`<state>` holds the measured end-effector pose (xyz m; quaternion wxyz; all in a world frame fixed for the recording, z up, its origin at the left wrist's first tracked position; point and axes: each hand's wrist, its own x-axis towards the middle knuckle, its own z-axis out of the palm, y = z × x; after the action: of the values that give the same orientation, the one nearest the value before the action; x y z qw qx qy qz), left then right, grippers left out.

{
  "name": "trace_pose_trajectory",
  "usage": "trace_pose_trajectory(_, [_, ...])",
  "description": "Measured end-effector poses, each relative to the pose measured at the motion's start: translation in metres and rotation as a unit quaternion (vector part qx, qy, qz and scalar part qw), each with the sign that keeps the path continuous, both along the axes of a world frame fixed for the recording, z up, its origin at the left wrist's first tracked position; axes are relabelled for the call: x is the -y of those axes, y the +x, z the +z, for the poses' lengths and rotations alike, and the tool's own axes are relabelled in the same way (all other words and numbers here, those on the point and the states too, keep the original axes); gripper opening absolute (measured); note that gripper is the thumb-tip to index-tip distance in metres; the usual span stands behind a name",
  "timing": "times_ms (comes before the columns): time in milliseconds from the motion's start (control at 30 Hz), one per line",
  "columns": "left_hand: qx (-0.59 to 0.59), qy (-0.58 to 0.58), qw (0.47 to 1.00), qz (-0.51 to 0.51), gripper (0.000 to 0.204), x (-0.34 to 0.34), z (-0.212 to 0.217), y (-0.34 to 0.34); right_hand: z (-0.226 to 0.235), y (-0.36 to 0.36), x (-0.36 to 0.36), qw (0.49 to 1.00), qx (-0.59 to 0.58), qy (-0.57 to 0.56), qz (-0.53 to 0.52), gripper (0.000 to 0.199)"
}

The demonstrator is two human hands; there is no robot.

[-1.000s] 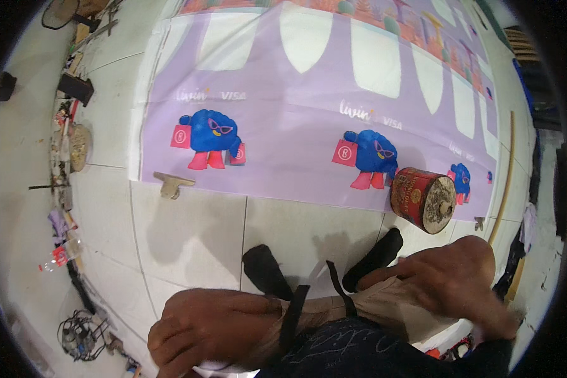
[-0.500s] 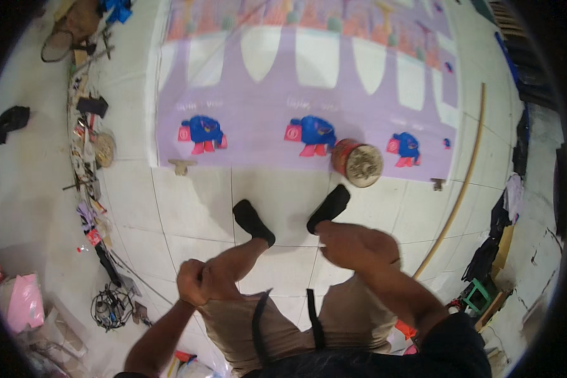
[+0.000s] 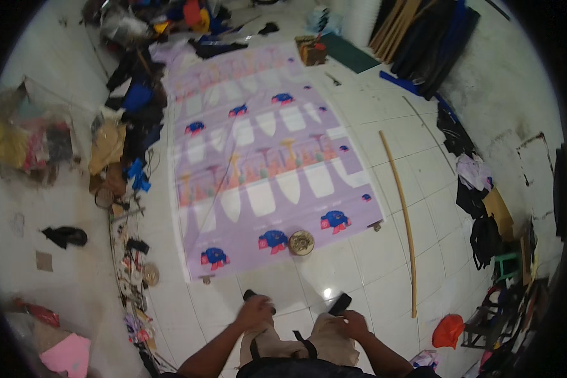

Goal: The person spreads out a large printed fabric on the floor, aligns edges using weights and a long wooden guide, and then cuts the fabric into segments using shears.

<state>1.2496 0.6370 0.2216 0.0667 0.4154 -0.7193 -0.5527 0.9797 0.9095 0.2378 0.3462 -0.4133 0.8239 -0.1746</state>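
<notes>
My left hand [image 3: 256, 312] is over my left knee, its fingers loosely stretched and slightly blurred, holding nothing visible. Beside my right thigh, my right hand [image 3: 354, 324] has its fingers loosely extended against the beige shorts [image 3: 331, 343]. In front of my feet lies a large lilac printed sheet [image 3: 233, 268] with blue and pink figures and white shapes. A round can [image 3: 302, 243] stands on its near edge. One clip [image 3: 206, 279] sits at the near left corner and another clip [image 3: 375, 225] at the near right.
A long wooden pole [image 3: 401, 214] lies on the white tiles right of the sheet. Clothes and bags [image 3: 132, 94] heap along its left side. Rolls [image 3: 438, 44] lean at the back right. A green stool [image 3: 505, 266] and an orange bag [image 3: 448, 331] are on the right.
The view has risen and tilted up, showing the whole sheet and the far end of the room. My hands now appear lower in the picture, still by my knees and thighs.
</notes>
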Motion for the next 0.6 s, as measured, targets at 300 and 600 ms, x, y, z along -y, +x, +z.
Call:
trace_pose_trajectory(300, [0.539, -0.105, 0.834, -0.056, 0.035, -0.022, -0.025, 0.132, -0.052, -0.074, -0.336, 0.963, 0.064, 0.204, -0.166, 0.046])
trace_pose_trajectory(600, [0.415, 0.120, 0.892, -0.132, 0.071, -0.167, -0.020, -0.103, -0.093, -0.263, -0.458, 0.936, 0.071, 0.321, -0.128, 0.044])
